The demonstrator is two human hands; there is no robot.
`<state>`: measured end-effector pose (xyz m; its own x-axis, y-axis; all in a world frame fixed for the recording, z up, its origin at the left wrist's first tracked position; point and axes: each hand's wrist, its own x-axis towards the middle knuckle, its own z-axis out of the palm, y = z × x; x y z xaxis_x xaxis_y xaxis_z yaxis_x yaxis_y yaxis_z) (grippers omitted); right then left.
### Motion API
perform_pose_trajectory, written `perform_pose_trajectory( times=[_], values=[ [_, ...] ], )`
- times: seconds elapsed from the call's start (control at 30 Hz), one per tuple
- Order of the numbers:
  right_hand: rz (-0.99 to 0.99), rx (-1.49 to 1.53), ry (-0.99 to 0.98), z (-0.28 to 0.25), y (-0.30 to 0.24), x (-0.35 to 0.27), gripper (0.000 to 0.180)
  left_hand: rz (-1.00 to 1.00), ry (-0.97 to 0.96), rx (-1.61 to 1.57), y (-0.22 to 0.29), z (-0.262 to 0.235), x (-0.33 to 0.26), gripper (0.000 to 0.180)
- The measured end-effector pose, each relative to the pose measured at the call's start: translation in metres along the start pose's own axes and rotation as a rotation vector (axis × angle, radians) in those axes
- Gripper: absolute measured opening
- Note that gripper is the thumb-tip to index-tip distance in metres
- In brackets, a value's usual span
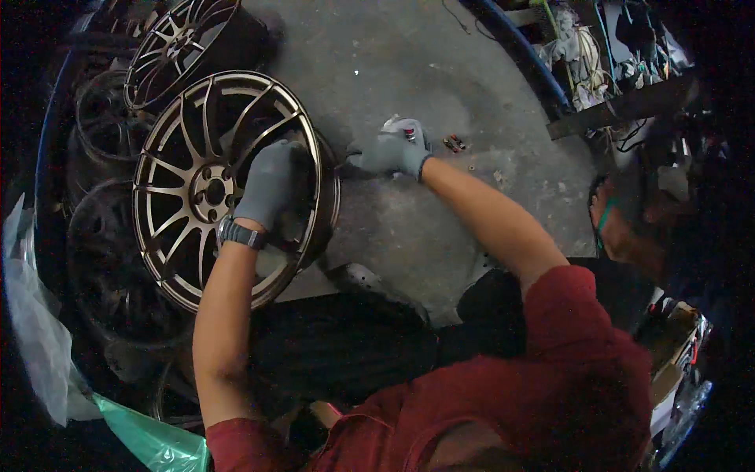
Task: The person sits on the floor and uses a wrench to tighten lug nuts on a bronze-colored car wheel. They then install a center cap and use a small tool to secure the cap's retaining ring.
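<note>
A bronze multi-spoke wheel rim (211, 194) stands tilted in front of me, without a tyre. My left hand (275, 181), in a grey glove and with a dark watch at the wrist, reaches in among the spokes on the right side of the rim and grips it; its fingertips are partly hidden. Just right of the rim's outer edge is my right hand (393, 151), also gloved in grey. Its fingers are closed and point toward the rim, and what they pinch is too small to make out. A whitish bundle (403, 126) with a bit of red shows at that hand's far side.
Another bronze rim (177, 51) leans at the far left, above several dark wheels (118, 259). Small coloured parts (454, 143) lie on the concrete floor (377, 63). Cables and clutter (586, 63) fill the far right. Someone's sandalled foot (609, 216) is at right; green plastic (153, 433) lies at lower left.
</note>
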<state>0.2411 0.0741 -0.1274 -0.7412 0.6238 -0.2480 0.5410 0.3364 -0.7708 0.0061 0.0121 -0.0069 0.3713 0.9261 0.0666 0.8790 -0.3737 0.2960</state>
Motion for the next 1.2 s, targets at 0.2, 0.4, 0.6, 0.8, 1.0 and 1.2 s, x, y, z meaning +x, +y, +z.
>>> perform_pose_trajectory(
  times=[0.2, 0.4, 0.6, 0.8, 1.0, 1.2],
  values=[
    [0.159, 0.142, 0.010, 0.002, -0.046, -0.023, 0.046, -0.041, -0.096, 0.068, 0.013, -0.019, -0.005, 0.012],
    [0.164, 0.257, 0.143, 0.018, -0.058, -0.024, 0.049, 0.060, 0.026, 0.007, -0.009, -0.003, -0.008, 0.012],
    [0.079, 0.524, 0.254, 0.052, -0.045, -0.011, 0.044, -0.118, -0.055, -0.215, 0.002, -0.005, -0.001, 0.015],
    [-0.077, 0.811, 0.218, 0.060, -0.044, -0.002, 0.044, -0.078, -0.155, 0.050, 0.008, -0.003, 0.008, 0.013],
    [0.032, 0.737, 0.184, 0.093, -0.021, 0.028, 0.042, -0.067, -0.117, 0.026, 0.003, -0.002, 0.000, 0.022],
    [-0.038, 0.698, 0.179, 0.052, -0.056, 0.005, 0.036, -0.167, -0.209, 0.018, -0.034, 0.006, -0.020, 0.036]
  ],
)
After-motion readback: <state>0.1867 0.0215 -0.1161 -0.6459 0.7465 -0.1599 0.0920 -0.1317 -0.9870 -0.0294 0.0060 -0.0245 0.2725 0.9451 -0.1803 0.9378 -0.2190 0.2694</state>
